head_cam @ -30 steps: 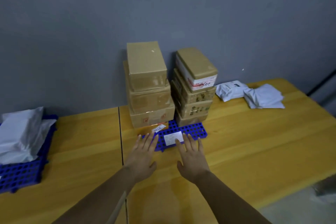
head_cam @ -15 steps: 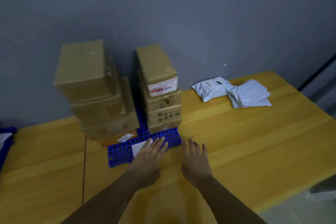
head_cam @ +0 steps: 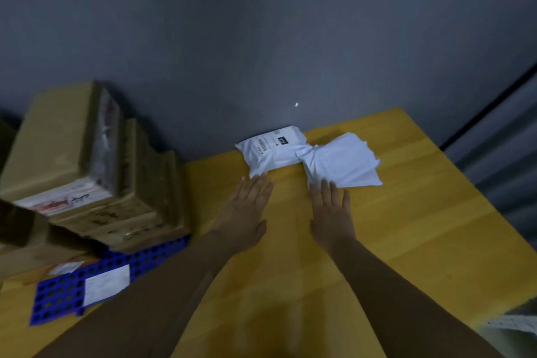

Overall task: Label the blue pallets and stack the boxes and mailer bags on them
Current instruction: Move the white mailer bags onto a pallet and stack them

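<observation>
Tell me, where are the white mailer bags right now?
The white mailer bags lie on the yellow table near the grey wall, right of the stacked boxes, just beyond the fingertips of the left hand and right hand.

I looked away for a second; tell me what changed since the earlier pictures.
Both hands left the labelled blue pallet and reached right across the table: left hand and right hand now lie open at the near edges of the white mailer bags, nothing gripped. Boxes, pallet label and bags stayed put.
</observation>
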